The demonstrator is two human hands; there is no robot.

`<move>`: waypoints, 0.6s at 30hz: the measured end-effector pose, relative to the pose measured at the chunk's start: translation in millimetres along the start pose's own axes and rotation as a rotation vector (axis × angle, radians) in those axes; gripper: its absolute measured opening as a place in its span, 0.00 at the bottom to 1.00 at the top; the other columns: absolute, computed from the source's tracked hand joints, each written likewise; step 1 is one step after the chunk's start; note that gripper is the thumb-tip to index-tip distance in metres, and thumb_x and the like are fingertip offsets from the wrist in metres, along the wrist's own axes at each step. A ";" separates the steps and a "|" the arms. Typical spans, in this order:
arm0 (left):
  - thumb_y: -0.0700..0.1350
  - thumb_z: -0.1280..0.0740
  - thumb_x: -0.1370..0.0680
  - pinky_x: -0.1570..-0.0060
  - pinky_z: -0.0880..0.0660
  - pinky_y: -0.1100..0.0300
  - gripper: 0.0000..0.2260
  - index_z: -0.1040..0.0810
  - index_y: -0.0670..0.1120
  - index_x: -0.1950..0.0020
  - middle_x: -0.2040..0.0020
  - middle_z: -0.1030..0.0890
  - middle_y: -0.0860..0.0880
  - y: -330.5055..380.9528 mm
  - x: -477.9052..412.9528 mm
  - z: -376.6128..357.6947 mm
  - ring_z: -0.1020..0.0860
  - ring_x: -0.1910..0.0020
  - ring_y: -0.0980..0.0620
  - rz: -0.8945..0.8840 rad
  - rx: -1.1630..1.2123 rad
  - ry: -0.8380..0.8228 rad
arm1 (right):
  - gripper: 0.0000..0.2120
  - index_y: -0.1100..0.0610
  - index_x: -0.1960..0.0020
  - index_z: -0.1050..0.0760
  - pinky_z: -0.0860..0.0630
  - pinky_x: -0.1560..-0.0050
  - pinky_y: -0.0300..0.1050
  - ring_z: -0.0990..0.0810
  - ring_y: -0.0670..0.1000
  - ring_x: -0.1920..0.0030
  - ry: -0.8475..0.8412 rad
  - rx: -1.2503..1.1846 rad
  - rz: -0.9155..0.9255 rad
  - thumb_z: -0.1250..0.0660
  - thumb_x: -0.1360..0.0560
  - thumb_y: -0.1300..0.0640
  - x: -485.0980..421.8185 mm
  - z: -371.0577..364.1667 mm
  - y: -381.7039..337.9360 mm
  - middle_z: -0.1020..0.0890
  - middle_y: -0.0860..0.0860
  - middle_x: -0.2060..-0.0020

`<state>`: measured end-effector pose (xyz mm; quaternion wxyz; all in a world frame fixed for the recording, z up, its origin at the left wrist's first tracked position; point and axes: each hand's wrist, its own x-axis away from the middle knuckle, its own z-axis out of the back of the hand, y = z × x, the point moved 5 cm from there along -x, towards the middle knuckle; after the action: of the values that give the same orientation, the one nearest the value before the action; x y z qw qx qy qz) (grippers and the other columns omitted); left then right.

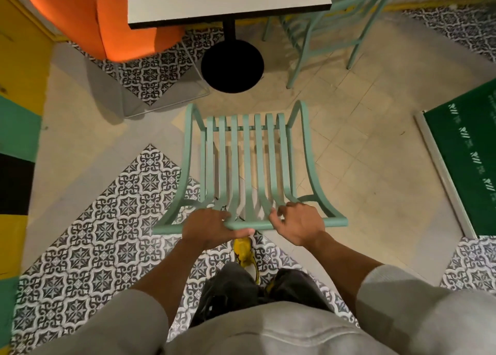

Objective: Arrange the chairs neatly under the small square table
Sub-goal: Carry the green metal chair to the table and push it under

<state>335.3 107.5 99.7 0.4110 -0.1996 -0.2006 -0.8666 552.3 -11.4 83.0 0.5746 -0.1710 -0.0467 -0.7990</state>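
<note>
A mint-green slatted chair (248,167) is held by its top rail at the near side of the scene, its seat pointing toward the far side, where the small square table (228,0) stands on a black pedestal base (232,66). The left hand (208,227) is wrapped around the rail, fingers over the top and thumb beneath; the right hand (298,224) is laid on the rail beside it with fingers curled over, though whether its thumb is closed underneath cannot be told. The chair is near the table but not yet under it — bare floor is seen between the chair's far edge and the pedestal base.

A second green chair (319,30) is set at the far right, partly tucked beneath the table's right edge, and an orange seat (120,22) is placed at the far left.

The step in hand is judged to be the push inward. It would be done best with both hands kept evenly spaced on the rail, so the chair is driven straight and centred on the pedestal — and stopped before the front legs are knocked against the base.
</note>
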 end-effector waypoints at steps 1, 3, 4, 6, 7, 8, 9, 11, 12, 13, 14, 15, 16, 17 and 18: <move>0.92 0.54 0.41 0.40 0.20 0.48 0.56 0.19 0.59 0.30 0.32 0.16 0.52 -1.5 -8.0 4.2 0.17 0.36 0.46 -0.002 -0.009 -0.008 | 0.35 0.49 0.54 0.16 0.24 0.63 0.47 0.17 0.55 0.64 0.012 0.009 0.000 0.56 0.19 0.30 -9.1 2.8 1.5 0.16 0.51 0.62; 0.92 0.54 0.41 0.40 0.19 0.48 0.56 0.18 0.59 0.31 0.31 0.17 0.52 -3.8 -22.4 12.1 0.17 0.36 0.46 -0.009 -0.041 -0.025 | 0.35 0.49 0.55 0.16 0.25 0.64 0.47 0.17 0.55 0.64 0.023 0.024 0.005 0.56 0.18 0.30 -27.2 8.1 3.6 0.16 0.51 0.63; 0.92 0.55 0.41 0.42 0.19 0.48 0.55 0.18 0.59 0.32 0.33 0.15 0.51 -5.2 -28.2 16.3 0.16 0.39 0.45 -0.006 -0.048 -0.013 | 0.35 0.49 0.56 0.16 0.26 0.65 0.47 0.18 0.55 0.65 0.026 0.031 0.008 0.56 0.18 0.31 -34.7 10.5 4.3 0.17 0.51 0.64; 0.92 0.55 0.40 0.48 0.18 0.50 0.53 0.16 0.59 0.37 0.40 0.13 0.51 -7.4 -40.9 25.5 0.13 0.46 0.45 -0.020 -0.070 0.032 | 0.34 0.49 0.57 0.17 0.26 0.65 0.47 0.18 0.56 0.65 0.026 0.034 0.016 0.55 0.18 0.31 -49.7 16.2 4.3 0.17 0.51 0.65; 0.92 0.55 0.40 0.50 0.18 0.51 0.52 0.16 0.59 0.39 0.43 0.12 0.51 -9.0 -47.5 29.0 0.13 0.49 0.46 -0.029 -0.077 0.053 | 0.33 0.49 0.57 0.17 0.24 0.64 0.47 0.17 0.56 0.65 0.025 0.029 0.013 0.55 0.19 0.32 -57.0 19.2 4.9 0.17 0.51 0.65; 0.92 0.54 0.40 0.52 0.18 0.51 0.51 0.15 0.59 0.41 0.46 0.11 0.51 -10.3 -57.6 33.1 0.13 0.51 0.46 -0.031 -0.076 0.076 | 0.33 0.49 0.58 0.18 0.22 0.64 0.47 0.17 0.56 0.65 0.032 0.024 0.010 0.54 0.19 0.32 -67.5 23.2 8.3 0.17 0.51 0.65; 0.92 0.54 0.39 0.53 0.18 0.52 0.50 0.15 0.58 0.42 0.49 0.11 0.51 -12.1 -61.2 35.9 0.13 0.53 0.46 -0.036 -0.076 0.103 | 0.31 0.49 0.58 0.18 0.23 0.65 0.46 0.19 0.57 0.66 0.046 0.023 0.014 0.53 0.19 0.33 -70.8 26.3 8.3 0.17 0.50 0.66; 0.91 0.53 0.38 0.54 0.17 0.52 0.49 0.14 0.59 0.42 0.52 0.11 0.50 -13.9 -74.1 42.1 0.13 0.55 0.46 -0.043 -0.107 0.123 | 0.30 0.49 0.58 0.19 0.36 0.71 0.42 0.24 0.56 0.69 0.057 0.069 0.069 0.55 0.20 0.34 -82.5 30.5 9.0 0.19 0.50 0.67; 0.91 0.52 0.38 0.55 0.17 0.52 0.49 0.14 0.59 0.42 0.52 0.11 0.50 -14.6 -81.5 44.8 0.13 0.56 0.46 -0.043 -0.119 0.126 | 0.30 0.49 0.58 0.20 0.44 0.72 0.41 0.28 0.55 0.71 0.062 0.100 0.098 0.55 0.20 0.35 -89.7 32.0 9.5 0.20 0.49 0.68; 0.91 0.52 0.37 0.56 0.17 0.51 0.48 0.14 0.59 0.43 0.52 0.11 0.50 -14.7 -88.4 47.9 0.13 0.56 0.45 -0.045 -0.118 0.130 | 0.28 0.49 0.59 0.21 0.48 0.73 0.41 0.30 0.54 0.73 0.076 0.107 0.098 0.54 0.20 0.36 -96.5 36.2 11.1 0.21 0.49 0.69; 0.91 0.52 0.37 0.56 0.18 0.51 0.48 0.14 0.58 0.43 0.54 0.12 0.50 -13.9 -96.2 52.5 0.13 0.57 0.45 -0.043 -0.104 0.135 | 0.27 0.50 0.62 0.22 0.49 0.74 0.40 0.31 0.53 0.74 0.084 0.090 0.075 0.51 0.20 0.36 -104.6 41.0 14.8 0.22 0.49 0.72; 0.91 0.51 0.37 0.57 0.19 0.52 0.48 0.14 0.58 0.44 0.56 0.12 0.51 -13.1 -105.4 59.2 0.13 0.58 0.46 -0.034 -0.093 0.131 | 0.27 0.50 0.64 0.23 0.47 0.75 0.39 0.32 0.52 0.76 0.086 0.082 0.053 0.49 0.20 0.36 -114.8 46.5 19.5 0.24 0.49 0.73; 0.91 0.51 0.38 0.56 0.19 0.52 0.48 0.14 0.59 0.43 0.56 0.12 0.51 -12.8 -113.3 65.0 0.13 0.58 0.46 -0.025 -0.080 0.117 | 0.26 0.51 0.65 0.23 0.42 0.76 0.39 0.31 0.52 0.76 0.090 0.079 0.048 0.47 0.20 0.36 -123.7 50.5 22.6 0.24 0.49 0.74; 0.91 0.51 0.38 0.54 0.18 0.51 0.48 0.15 0.59 0.41 0.55 0.12 0.51 -12.9 -122.4 70.5 0.13 0.56 0.47 -0.012 -0.065 0.092 | 0.26 0.51 0.65 0.24 0.35 0.75 0.40 0.29 0.52 0.76 0.091 0.065 0.052 0.47 0.19 0.36 -133.4 55.1 26.0 0.24 0.49 0.74; 0.91 0.51 0.38 0.51 0.17 0.50 0.48 0.15 0.59 0.40 0.52 0.12 0.52 -12.6 -130.4 75.0 0.13 0.54 0.47 0.007 -0.045 0.063 | 0.27 0.51 0.65 0.24 0.29 0.74 0.41 0.27 0.52 0.76 0.083 0.048 0.056 0.48 0.19 0.36 -142.7 59.4 30.4 0.24 0.49 0.74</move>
<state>414.8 235.7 93.7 0.4156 -0.1819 -0.1674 -0.8753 633.9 123.3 88.4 0.6022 -0.1251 -0.0374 -0.7876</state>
